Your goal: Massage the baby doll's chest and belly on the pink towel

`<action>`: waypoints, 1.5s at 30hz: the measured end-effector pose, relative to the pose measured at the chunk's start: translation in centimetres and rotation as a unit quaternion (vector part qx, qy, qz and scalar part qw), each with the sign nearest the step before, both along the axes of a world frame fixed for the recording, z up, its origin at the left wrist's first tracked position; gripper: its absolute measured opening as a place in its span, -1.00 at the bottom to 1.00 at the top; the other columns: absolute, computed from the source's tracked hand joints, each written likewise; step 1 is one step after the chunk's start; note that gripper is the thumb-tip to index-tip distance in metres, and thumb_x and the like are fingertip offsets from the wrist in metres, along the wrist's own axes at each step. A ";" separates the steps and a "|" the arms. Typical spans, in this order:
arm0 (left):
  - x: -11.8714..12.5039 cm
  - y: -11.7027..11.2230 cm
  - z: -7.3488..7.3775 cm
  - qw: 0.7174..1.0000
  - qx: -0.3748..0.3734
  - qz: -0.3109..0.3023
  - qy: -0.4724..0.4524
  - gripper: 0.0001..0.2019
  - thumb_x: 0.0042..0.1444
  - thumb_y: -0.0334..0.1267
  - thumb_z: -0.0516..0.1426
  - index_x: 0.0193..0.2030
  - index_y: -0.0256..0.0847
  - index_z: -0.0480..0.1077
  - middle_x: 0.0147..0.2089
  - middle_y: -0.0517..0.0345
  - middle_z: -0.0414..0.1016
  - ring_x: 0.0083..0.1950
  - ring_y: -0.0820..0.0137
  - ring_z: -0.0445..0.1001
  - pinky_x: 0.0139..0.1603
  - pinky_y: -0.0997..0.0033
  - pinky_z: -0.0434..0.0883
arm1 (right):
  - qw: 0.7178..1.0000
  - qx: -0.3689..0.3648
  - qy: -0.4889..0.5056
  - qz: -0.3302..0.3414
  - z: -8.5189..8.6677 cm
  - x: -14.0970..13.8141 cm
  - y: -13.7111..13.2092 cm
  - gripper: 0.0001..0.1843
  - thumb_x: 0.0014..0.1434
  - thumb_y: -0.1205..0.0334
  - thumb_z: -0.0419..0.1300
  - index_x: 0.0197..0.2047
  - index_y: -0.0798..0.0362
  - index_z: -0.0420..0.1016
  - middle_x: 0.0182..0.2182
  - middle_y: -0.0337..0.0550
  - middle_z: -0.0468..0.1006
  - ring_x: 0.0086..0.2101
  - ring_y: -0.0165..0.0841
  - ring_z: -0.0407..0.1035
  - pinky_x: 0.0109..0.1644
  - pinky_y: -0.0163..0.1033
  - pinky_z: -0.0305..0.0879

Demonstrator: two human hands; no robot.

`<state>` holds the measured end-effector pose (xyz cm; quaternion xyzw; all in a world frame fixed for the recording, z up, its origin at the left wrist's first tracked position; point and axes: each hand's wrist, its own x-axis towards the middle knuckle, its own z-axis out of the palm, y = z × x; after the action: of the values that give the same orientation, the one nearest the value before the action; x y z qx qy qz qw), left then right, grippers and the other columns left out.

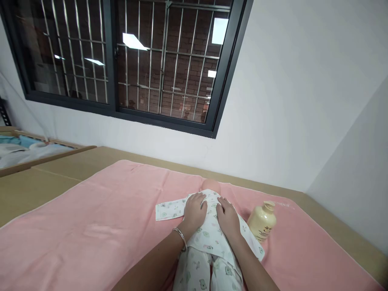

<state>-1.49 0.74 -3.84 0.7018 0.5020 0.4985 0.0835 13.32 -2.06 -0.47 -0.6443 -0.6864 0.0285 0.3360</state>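
A baby doll point(211, 186) lies on its back on a pink mat point(106, 218), with only the smooth top of its head showing. White printed baby clothes point(209, 234), a long-sleeved top and trousers, cover its body. One sleeve point(169, 210) stretches flat to the left, while the other slants down to the right. My left hand point(195, 208), with a silver bangle at the wrist, rests open on the left of the chest. Opposite it, my right hand point(228, 216) lies on the right of the chest, fingers slightly bent and apart. Neither hand grips anything.
A pale yellow pump-style bottle point(262, 221) stands on the mat right of the doll. Beyond the mat, a tan tabletop point(75, 163) meets the white wall point(273, 101) below a barred window point(163, 60). A wooden-edged bin point(36, 155) with blue and white items sits far left.
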 end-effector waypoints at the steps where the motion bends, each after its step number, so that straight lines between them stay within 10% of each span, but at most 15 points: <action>1: 0.0 0.0 0.0 1.000 -0.006 0.005 0.005 -0.66 0.18 -0.31 0.02 0.05 -0.16 0.48 0.11 0.06 0.52 0.18 0.23 0.41 0.27 0.09 0.31 | 1.000 -0.004 -0.005 0.003 -0.1 0.1 0.2 -0.47 0.25 0.22 -0.13 0.17 0.15 0.43 0.18 -0.04 0.41 0.24 -0.25 0.17 0.33 -0.13 0.01; 16: 0.1 -1.0 0.8 0.993 -0.037 0.100 0.056 -0.74 0.20 -0.19 0.04 -0.07 -0.18 0.47 -0.07 -0.04 0.55 0.07 0.14 0.44 0.15 0.08 0.32 | 0.990 -0.045 -0.087 -0.097 1.4 -1.2 -1.5 -0.59 0.27 0.16 -0.11 -0.11 0.02 0.54 -0.08 -0.02 0.56 -0.04 -0.19 0.40 -0.05 -0.21 0.24; 26: -0.3 0.2 0.5 0.998 0.013 -0.033 0.043 -0.70 0.26 -0.21 -0.01 0.03 -0.14 0.45 0.10 0.05 0.52 0.15 0.25 0.42 0.25 0.12 0.31 | 0.994 -0.036 -0.091 0.049 0.9 0.5 0.9 -0.45 0.25 0.27 -0.14 0.25 0.14 0.32 0.22 -0.03 0.35 0.21 -0.27 0.18 0.29 -0.17 -0.01; 33: -0.2 -0.4 0.2 0.999 0.028 -0.005 0.015 -0.73 0.21 -0.29 0.00 -0.10 -0.11 0.52 0.00 0.09 0.57 0.07 0.27 0.47 0.20 0.13 0.37 | 0.979 -0.069 -0.169 -0.088 2.8 -2.4 -2.1 -0.61 0.27 0.26 -0.11 -0.17 0.15 0.54 -0.21 0.16 0.58 -0.10 -0.10 0.45 -0.04 -0.12 0.26; 41: -0.1 0.1 0.3 0.996 -0.013 0.032 0.082 -0.64 0.25 -0.18 0.00 0.11 -0.22 0.40 0.15 -0.03 0.47 0.21 0.17 0.36 0.28 0.07 0.25 | 0.989 -0.067 -0.126 0.026 1.5 0.0 0.4 -0.45 0.26 0.29 -0.13 0.27 0.16 0.27 0.26 0.02 0.28 0.25 -0.23 0.12 0.30 -0.13 -0.05; 45: -0.1 -0.9 1.2 0.996 0.010 0.021 0.083 -0.73 0.26 -0.24 -0.02 -0.08 -0.17 0.48 -0.04 0.04 0.57 0.04 0.24 0.47 0.13 0.20 0.36 | 0.986 -0.074 -0.148 0.005 2.4 -0.8 -0.6 -0.53 0.25 0.29 -0.13 0.12 0.11 0.43 0.10 0.05 0.46 0.12 -0.21 0.30 0.18 -0.16 0.11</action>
<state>-1.60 -0.11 -2.68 0.7311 0.5168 0.4448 0.0242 12.54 -2.63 1.95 -0.6607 -0.7279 -0.0147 0.1826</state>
